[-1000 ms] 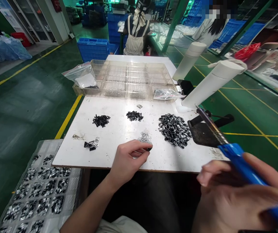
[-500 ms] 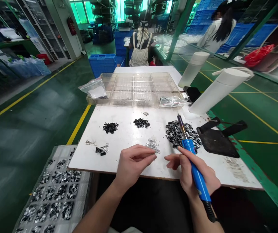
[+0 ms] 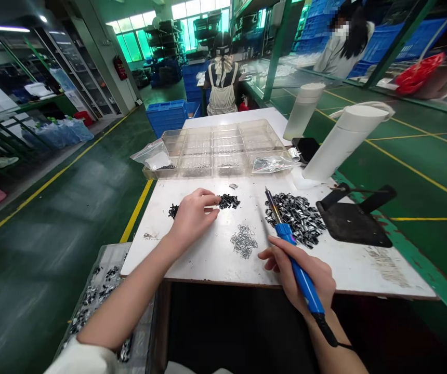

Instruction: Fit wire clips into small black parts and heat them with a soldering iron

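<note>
My right hand (image 3: pixel 305 270) is wrapped round the blue handle of a soldering iron (image 3: pixel 300 275). Its metal tip points up and away from me, near the left side of a large pile of black and silvery parts (image 3: pixel 301 215). My left hand (image 3: pixel 195 213) is over the left half of the table, fingers apart, with the fingertips at the left edge of a small pile of black pieces (image 3: pixel 230 201). Another pile of black pieces (image 3: pixel 172 210) is partly hidden behind that hand. Between the hands lies a heap of thin silvery wire pieces (image 3: pixel 244 241).
A clear compartment box (image 3: pixel 213 148) spans the back of the white table (image 3: pixel 208 265), with plastic bags (image 3: pixel 272 164) on it. White cylinders (image 3: pixel 344 143) and a black stand (image 3: pixel 354 221) are at right. A tray of parts (image 3: pixel 102 291) sits low left. A person (image 3: pixel 222 85) sits ahead.
My left hand has moved from beside the wire pieces up and left to the black pieces, its fingers parting. My right hand still holds the soldering iron, slightly further left in view.
</note>
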{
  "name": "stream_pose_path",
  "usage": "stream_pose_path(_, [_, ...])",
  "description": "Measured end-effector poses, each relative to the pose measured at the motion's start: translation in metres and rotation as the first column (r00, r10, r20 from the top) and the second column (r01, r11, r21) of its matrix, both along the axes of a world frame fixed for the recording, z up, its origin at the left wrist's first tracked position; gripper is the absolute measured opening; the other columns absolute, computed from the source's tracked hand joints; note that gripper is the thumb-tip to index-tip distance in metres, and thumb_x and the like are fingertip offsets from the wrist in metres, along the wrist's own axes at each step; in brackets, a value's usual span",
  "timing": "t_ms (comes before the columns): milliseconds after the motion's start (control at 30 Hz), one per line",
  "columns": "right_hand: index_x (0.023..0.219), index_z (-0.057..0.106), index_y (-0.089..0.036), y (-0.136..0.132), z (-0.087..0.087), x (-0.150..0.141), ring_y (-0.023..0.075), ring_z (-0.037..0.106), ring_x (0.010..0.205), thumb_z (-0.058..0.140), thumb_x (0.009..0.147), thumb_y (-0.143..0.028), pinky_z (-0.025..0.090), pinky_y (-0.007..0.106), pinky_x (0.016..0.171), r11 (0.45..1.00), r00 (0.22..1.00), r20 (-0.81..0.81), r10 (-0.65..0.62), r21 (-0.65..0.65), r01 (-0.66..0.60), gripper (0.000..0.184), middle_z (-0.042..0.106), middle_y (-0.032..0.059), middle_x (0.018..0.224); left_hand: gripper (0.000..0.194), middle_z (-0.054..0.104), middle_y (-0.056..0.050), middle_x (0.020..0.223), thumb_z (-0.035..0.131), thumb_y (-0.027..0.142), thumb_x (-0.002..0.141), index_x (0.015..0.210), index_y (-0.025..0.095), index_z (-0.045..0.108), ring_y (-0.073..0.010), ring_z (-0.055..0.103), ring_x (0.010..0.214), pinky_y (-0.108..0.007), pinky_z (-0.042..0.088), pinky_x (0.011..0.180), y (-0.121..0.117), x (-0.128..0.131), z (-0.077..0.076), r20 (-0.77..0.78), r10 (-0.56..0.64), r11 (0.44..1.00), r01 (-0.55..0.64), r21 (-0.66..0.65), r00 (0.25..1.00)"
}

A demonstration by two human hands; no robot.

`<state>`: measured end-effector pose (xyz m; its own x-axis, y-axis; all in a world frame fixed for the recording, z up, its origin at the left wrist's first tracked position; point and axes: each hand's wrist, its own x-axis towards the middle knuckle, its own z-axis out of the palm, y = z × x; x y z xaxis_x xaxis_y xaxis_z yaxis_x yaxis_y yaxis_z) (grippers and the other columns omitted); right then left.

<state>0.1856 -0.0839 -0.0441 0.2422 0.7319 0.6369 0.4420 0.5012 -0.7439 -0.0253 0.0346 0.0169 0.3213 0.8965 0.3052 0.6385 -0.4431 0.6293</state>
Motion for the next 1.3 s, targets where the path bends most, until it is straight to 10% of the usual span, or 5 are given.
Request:
stream_pose_path(267, [0.124, 0.075, -0.026, 0.001, -0.004, 0.004, 0.0105, 0.066, 0.056, 0.064, 0.101, -0.015, 0.057, 0.024, 0.058, 0.997, 0.998, 0.041, 0.043, 0.055, -0.046, 0.028, 0.075, -0.0019, 0.080, 0.023, 0.074, -0.012, 0.109, 0.071, 0.001, 0.083, 0.096, 0.016, 0.082, -0.0225, 0.077, 0.082, -0.040, 0.066, 0.082, 0.036, 0.006, -0.018, -0.247, -0.018, 1.000, 0.015, -0.015, 0.969])
stream_pose_path(900, [0.124, 0.073, -0.025, 0.003, -0.008, 0.006, 0.0115, 0.069, 0.059, 0.063, 0.102, -0.014, 0.061, 0.025, 0.063, 0.996, 0.996, 0.074, 0.041, 0.081, -0.047, 0.027, 0.075, -0.0014, 0.080, 0.024, 0.077, -0.011, 0.106, 0.067, 0.002, 0.084, 0.090, 0.018, 0.084, -0.0207, 0.076, 0.077, -0.039, 0.065, 0.083, 0.044, 0.000, -0.018, -0.242, -0.017, 0.994, 0.041, 0.097, 0.970])
stream_pose_path(1100, [0.119, 0.072, -0.025, 0.004, -0.005, 0.009, 0.0132, 0.073, 0.067, 0.073, 0.096, -0.013, 0.061, 0.025, 0.066, 0.993, 0.993, 0.106, 0.047, 0.107, -0.058, 0.026, 0.078, 0.0004, 0.091, 0.016, 0.077, -0.010, 0.110, 0.071, 0.006, 0.088, 0.093, 0.016, 0.082, -0.0149, 0.077, 0.071, -0.030, 0.067, 0.075, 0.005, 0.003, 0.003, -0.156, -0.125, 0.982, 0.145, 0.125, 0.980])
stream_pose_path(1300, [0.102, 0.062, -0.023, 0.008, -0.004, 0.015, 0.0181, 0.079, 0.087, 0.077, 0.091, -0.009, 0.064, 0.023, 0.071, 0.979, 0.986, 0.075, 0.147, 0.128, -0.156, 0.023, 0.079, 0.0053, 0.105, 0.014, 0.074, -0.014, 0.116, 0.067, 0.009, 0.097, 0.106, 0.015, 0.076, -0.0133, 0.077, 0.072, -0.025, 0.064, 0.067, -0.061, 0.030, -0.003, -0.020, -0.339, 0.853, 0.316, 0.416, 0.941])
